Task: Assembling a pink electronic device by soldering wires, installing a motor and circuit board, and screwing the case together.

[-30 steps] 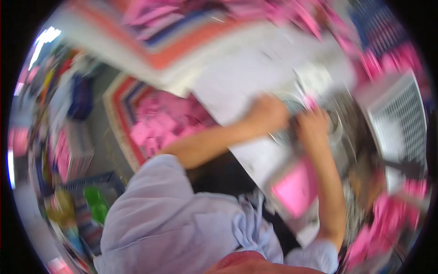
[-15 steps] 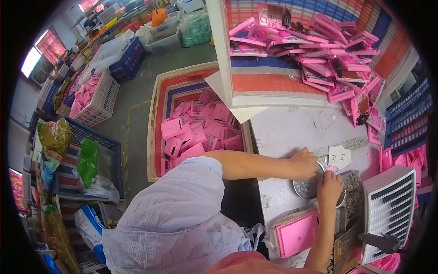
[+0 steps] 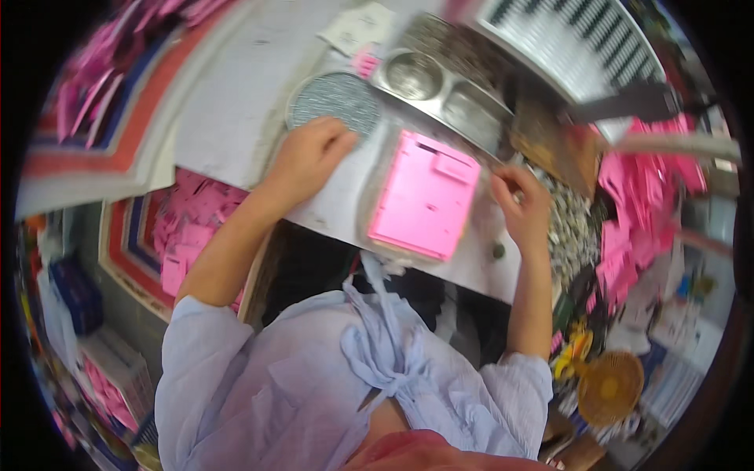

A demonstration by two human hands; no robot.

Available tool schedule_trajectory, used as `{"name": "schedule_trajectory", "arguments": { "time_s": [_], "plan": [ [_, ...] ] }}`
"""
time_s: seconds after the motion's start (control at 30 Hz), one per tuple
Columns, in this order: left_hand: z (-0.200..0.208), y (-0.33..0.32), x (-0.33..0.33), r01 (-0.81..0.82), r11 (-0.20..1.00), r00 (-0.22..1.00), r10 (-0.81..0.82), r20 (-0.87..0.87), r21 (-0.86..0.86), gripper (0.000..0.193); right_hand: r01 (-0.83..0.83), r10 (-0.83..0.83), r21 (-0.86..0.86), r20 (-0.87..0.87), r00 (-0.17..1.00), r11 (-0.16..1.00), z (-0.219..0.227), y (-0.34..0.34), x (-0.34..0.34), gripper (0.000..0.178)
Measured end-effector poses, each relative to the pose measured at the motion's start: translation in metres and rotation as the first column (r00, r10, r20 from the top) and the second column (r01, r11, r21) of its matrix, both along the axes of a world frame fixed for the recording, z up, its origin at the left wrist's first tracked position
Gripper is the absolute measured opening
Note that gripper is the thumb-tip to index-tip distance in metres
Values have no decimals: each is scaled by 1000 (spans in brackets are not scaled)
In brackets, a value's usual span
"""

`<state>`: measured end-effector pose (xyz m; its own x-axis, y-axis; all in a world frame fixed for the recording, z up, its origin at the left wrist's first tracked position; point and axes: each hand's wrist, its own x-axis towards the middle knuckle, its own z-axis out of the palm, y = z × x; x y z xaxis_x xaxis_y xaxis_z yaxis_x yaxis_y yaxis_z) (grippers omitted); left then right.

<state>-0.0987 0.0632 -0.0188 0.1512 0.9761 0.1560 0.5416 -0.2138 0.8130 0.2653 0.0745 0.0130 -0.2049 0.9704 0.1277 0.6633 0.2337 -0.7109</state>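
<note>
My left hand [image 3: 312, 159] is closed, its fingers curled at the near rim of a round tin [image 3: 334, 106] filled with small grey metal pieces. Whatever its fingertips hold, if anything, is hidden. A pink plastic casing [image 3: 426, 196] lies flat on the worktable in front of me, between my hands and apart from both. To its right, my right hand [image 3: 525, 206] is curled with thumb and forefinger brought together. Anything in that pinch is too small and blurred to name.
Beyond the casing stands a metal tray [image 3: 444, 98] with round and square wells. A white slatted lamp-like unit [image 3: 577, 47] is at the far right, above pink parts [image 3: 648, 184]. More pink parts fill a lined bin [image 3: 192, 208] at the left. A paper label [image 3: 359, 30] lies behind the tin.
My view has swung to the right and down toward the table. Both hands were together at the tin; now the right one is apart, beside the casing, while the left stays at the tin's rim.
</note>
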Motion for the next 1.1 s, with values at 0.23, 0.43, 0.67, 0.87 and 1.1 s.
{"name": "schedule_trajectory", "arguments": {
  "time_s": [0.23, 0.43, 0.67, 0.87, 1.1],
  "plan": [
    [11, 8, 52, 113, 994, 992, -113, 64, 5, 18, 11, -11, -46, -2, 1000, 999, 5, 10, -4, 13],
    [14, 19, 47, 41, 995, 995, -32, 98, -92, 10, -108, 118, -76, 134, 984, 991, 0, 33, -18, 15],
    [9, 27, 53, 55, 998, 997, -52, 55, -40, 16, -177, 209, -174, 185, 960, 969, 24, 51, -15, 19],
    [19, 28, 66, 105, 993, 967, -89, -238, 54, 22, -123, 133, -77, 151, 980, 989, 30, 46, -8, 22],
    [25, 30, 67, 163, 986, 914, -138, -383, 35, 25, -93, 104, -93, 127, 987, 991, 32, 39, -8, 20]
  ]
}}
